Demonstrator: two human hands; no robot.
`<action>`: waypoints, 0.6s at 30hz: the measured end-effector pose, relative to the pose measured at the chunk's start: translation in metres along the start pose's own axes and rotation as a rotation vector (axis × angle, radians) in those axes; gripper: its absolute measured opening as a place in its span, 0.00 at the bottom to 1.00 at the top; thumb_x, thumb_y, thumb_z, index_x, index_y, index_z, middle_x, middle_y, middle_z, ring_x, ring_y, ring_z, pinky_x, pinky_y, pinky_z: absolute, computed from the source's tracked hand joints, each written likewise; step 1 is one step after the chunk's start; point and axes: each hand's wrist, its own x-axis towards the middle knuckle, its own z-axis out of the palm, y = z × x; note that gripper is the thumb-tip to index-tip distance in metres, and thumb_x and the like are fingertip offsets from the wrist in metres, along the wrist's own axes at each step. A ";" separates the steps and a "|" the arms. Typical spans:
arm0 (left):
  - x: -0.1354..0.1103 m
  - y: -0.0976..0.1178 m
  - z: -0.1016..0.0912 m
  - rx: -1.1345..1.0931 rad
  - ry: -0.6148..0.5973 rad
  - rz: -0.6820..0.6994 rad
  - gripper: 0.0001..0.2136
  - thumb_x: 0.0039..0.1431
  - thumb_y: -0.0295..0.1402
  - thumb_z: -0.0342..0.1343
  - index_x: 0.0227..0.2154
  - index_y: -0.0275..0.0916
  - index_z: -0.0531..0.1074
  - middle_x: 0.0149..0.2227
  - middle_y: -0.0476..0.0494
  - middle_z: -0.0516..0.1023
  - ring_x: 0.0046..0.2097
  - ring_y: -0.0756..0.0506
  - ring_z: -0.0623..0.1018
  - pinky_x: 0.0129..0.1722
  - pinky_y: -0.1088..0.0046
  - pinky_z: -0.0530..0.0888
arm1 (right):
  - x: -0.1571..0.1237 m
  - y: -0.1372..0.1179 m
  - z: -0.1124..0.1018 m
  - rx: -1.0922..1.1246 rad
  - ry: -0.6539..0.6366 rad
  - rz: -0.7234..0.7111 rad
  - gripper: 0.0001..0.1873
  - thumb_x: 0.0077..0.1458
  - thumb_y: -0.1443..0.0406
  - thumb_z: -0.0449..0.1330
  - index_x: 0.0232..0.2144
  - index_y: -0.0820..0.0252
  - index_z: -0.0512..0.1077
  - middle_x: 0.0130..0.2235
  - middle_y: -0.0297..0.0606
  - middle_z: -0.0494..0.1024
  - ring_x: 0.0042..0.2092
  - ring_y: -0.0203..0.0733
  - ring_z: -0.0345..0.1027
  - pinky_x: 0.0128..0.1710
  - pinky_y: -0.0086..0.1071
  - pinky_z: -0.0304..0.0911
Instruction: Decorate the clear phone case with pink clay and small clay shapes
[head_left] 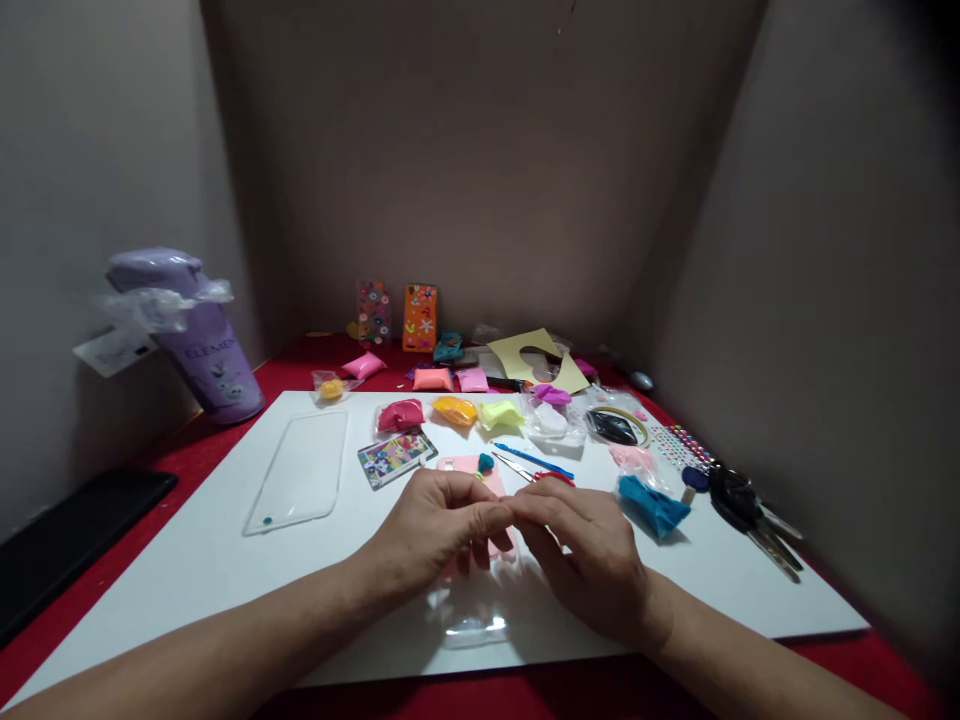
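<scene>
Fingertips meet where my left hand (435, 515) and my right hand (592, 555) come together over the white board (195, 600). Both are closed in a pinch, and anything between the fingers is hidden. Beneath them lies a clear phone case (476, 632), partly covered by a pink layer (452, 464) like modelling clay. A small teal lump (486, 463) sits near the pink layer's top, with a bit of yellow-green beside it. Just beyond my right hand are red-handled scissors (553, 478) and a blue pointed stick (534, 459).
Clay packets stand around, including red (400, 415), orange (454, 410) and blue (654, 506). Left lies another clear case (300, 470); near it, a sticker card (396, 458). Black-handled scissors (739, 500) are at right, a purple tumbler (199, 345) at left, decorated cases (420, 318) behind.
</scene>
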 end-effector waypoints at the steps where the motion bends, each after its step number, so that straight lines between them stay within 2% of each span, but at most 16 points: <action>1: 0.000 0.001 0.000 -0.013 0.006 -0.012 0.11 0.48 0.37 0.62 0.20 0.33 0.74 0.21 0.46 0.77 0.19 0.53 0.70 0.14 0.82 0.64 | 0.000 -0.001 0.000 0.013 0.000 0.018 0.13 0.56 0.75 0.54 0.42 0.59 0.72 0.31 0.37 0.75 0.32 0.36 0.70 0.29 0.28 0.63; 5: 0.000 0.004 0.000 -0.062 0.034 -0.037 0.10 0.44 0.36 0.63 0.19 0.32 0.74 0.20 0.45 0.77 0.18 0.53 0.69 0.12 0.82 0.63 | 0.000 -0.003 -0.003 0.139 -0.083 0.081 0.18 0.57 0.74 0.52 0.48 0.58 0.70 0.36 0.40 0.74 0.34 0.37 0.70 0.33 0.30 0.67; 9: 0.002 0.003 -0.003 -0.120 0.026 -0.024 0.12 0.45 0.37 0.64 0.21 0.32 0.74 0.19 0.44 0.76 0.17 0.52 0.70 0.12 0.81 0.63 | 0.003 -0.004 -0.003 0.201 -0.156 0.092 0.24 0.57 0.74 0.50 0.55 0.58 0.65 0.39 0.43 0.72 0.38 0.39 0.70 0.37 0.33 0.69; 13: 0.004 0.002 -0.008 -0.181 0.010 0.080 0.16 0.48 0.42 0.63 0.20 0.33 0.70 0.18 0.47 0.74 0.16 0.54 0.68 0.14 0.81 0.64 | 0.003 -0.002 -0.001 0.137 -0.103 0.046 0.28 0.56 0.75 0.49 0.59 0.61 0.59 0.41 0.46 0.73 0.41 0.42 0.70 0.36 0.34 0.70; 18: 0.007 0.000 -0.012 -0.156 0.044 0.093 0.16 0.51 0.44 0.61 0.22 0.33 0.72 0.17 0.51 0.71 0.15 0.57 0.62 0.14 0.81 0.60 | 0.003 0.000 -0.001 0.026 -0.066 0.020 0.26 0.55 0.76 0.51 0.57 0.63 0.61 0.41 0.47 0.74 0.41 0.43 0.71 0.35 0.34 0.69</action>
